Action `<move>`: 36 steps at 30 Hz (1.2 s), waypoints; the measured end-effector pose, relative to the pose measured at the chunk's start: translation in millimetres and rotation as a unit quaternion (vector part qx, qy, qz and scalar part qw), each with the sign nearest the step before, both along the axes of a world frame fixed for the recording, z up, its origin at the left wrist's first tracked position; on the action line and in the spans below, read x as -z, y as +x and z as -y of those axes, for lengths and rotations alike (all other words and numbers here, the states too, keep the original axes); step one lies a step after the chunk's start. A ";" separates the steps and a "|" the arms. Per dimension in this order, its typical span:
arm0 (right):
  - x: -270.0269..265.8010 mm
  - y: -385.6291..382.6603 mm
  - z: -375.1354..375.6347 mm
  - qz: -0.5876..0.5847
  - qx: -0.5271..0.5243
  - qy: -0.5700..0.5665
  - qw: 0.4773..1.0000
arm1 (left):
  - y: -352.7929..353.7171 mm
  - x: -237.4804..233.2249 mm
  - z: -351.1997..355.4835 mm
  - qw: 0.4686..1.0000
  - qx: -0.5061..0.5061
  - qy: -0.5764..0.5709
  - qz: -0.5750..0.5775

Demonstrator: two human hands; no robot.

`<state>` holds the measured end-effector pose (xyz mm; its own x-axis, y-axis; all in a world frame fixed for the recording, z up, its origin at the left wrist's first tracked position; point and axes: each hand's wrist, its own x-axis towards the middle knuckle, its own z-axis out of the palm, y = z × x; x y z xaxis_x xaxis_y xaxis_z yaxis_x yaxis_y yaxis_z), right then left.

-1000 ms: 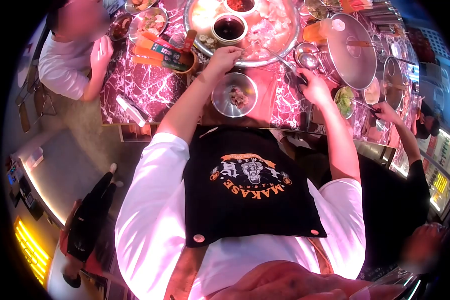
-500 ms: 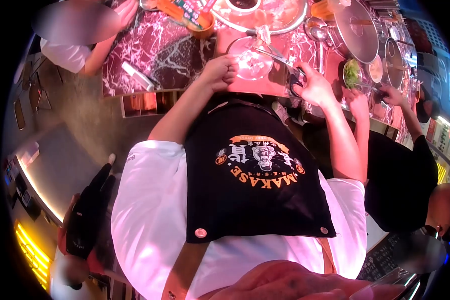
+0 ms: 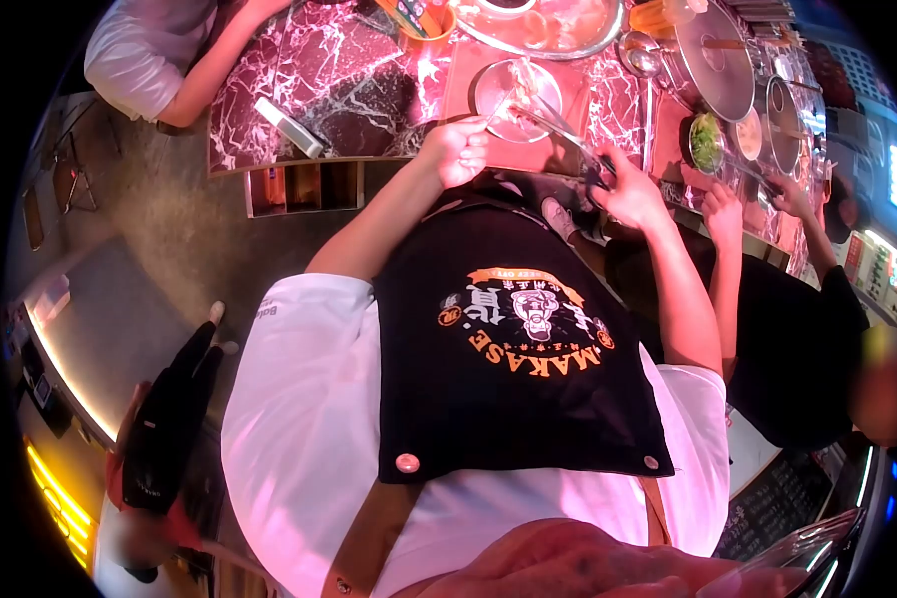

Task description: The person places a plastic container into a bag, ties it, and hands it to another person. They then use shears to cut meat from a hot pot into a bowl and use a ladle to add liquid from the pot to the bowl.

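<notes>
My right hand (image 3: 628, 191) grips a pair of scissors (image 3: 566, 130), fingers through the dark handles, and the blades reach over a small round plate (image 3: 551, 88). Closed fingers of my left hand (image 3: 454, 153) pinch a thin, light stick (image 3: 498, 110) that slants up toward the plate. Pale pieces of food (image 3: 520, 90) are at the stick's far end, over the plate, with the scissor tips right at them. The plate rests on a reddish-brown mat (image 3: 463, 88) on the marbled table.
A large round pan (image 3: 613, 25) of food stands behind the plate. An orange cup (image 3: 434, 38) holds sticks. A white device (image 3: 289, 128) lies near the left edge. At right are a ladle (image 3: 643, 62), a bowl of greens (image 3: 706, 142) and a person's hand (image 3: 723, 211); another person's arm (image 3: 209, 75) is at upper left.
The food has come down from above the plate's far edge to over its middle. Both hands have shifted slightly. The person at upper left has moved up, the head out of view.
</notes>
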<state>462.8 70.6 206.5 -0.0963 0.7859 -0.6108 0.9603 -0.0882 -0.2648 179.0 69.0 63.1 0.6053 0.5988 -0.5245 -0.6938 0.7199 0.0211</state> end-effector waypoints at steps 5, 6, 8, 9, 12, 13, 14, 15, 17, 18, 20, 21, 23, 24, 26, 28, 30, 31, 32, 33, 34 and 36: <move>43.6 -17.1 -12.6 -0.019 -0.034 0.068 0.997 | 3.4 -9.8 4.7 0.999 0.031 -0.009 -0.003; 46.5 -17.6 -13.7 -0.042 -0.040 0.048 0.997 | 4.7 -7.9 5.1 0.999 0.024 -0.018 -0.022; 38.6 -5.3 -8.6 -0.060 -0.053 0.064 0.995 | 4.1 -2.6 6.1 0.999 0.016 -0.029 -0.040; 17.6 -6.4 -4.6 -0.027 -0.050 0.047 0.997 | 2.7 0.3 5.4 0.998 0.023 -0.026 -0.049; -5.7 7.5 -4.1 0.012 -0.034 -0.002 0.999 | 2.4 -2.1 4.5 0.998 0.032 0.001 -0.060; -10.1 3.7 -7.1 0.014 -0.035 -0.001 0.999 | 2.8 -4.4 4.6 0.997 0.037 0.023 -0.066; -12.4 -3.5 -11.0 0.044 -0.048 0.007 0.998 | 4.0 -5.9 3.6 0.997 0.038 0.025 -0.066; -13.0 -11.5 -13.1 0.075 -0.059 0.015 0.995 | 6.5 -7.0 3.1 0.994 0.050 0.036 -0.086; -4.2 -26.5 -23.0 0.087 -0.044 0.026 0.995 | 12.7 -10.5 5.1 0.991 0.064 0.047 -0.105; -0.4 -28.9 -28.0 0.067 -0.056 0.027 0.996 | 15.4 -13.4 6.9 0.993 0.062 0.030 -0.099; 9.8 -24.3 -35.5 0.047 -0.068 0.028 0.996 | 17.4 -10.4 8.5 0.994 0.062 0.013 -0.094; 18.8 -13.7 -36.2 -0.003 -0.080 0.029 0.996 | 17.8 -2.6 9.0 0.994 0.052 0.008 -0.091; 19.9 -0.8 -36.3 -0.055 -0.097 0.027 0.993 | 14.6 3.4 8.7 0.995 0.038 0.002 -0.090; 13.9 3.5 -33.5 -0.055 -0.097 0.025 0.993 | 12.6 3.8 8.7 0.994 0.039 0.000 -0.100; 9.8 20.1 -32.1 -0.060 -0.076 -0.014 0.995 | 10.6 2.3 9.9 0.993 0.038 -0.003 -0.110; -10.5 12.9 -27.5 -0.006 -0.092 0.004 0.996 | 10.2 -2.4 9.8 0.994 0.031 0.001 -0.106; -15.0 5.5 -26.9 0.072 -0.105 0.033 0.991 | 11.1 -7.5 10.0 0.995 0.028 -0.006 -0.099; -9.1 0.7 -30.7 0.073 -0.104 0.034 0.991 | 12.6 -9.2 9.5 0.995 0.025 -0.013 -0.093; -1.5 -5.7 -35.5 0.064 -0.097 0.021 0.993 | 13.7 -8.7 9.7 0.995 0.026 -0.012 -0.092; 3.7 -14.5 -36.6 0.054 -0.089 0.007 0.995 | 13.9 -6.5 11.3 0.997 0.031 -0.008 -0.065; -3.1 -30.7 -37.4 0.046 -0.069 -0.004 0.997 | 13.5 -4.6 12.4 0.999 0.036 -0.005 -0.039; 24.3 -13.1 -38.4 0.005 -0.086 0.018 0.996 | 13.8 -0.9 12.9 0.998 0.036 0.004 -0.047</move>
<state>449.7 108.9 182.2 -0.2263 0.7794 -0.5843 0.9627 0.0879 -0.2557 192.8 56.1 64.0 0.5954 0.5601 -0.5760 -0.6349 0.7673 0.0899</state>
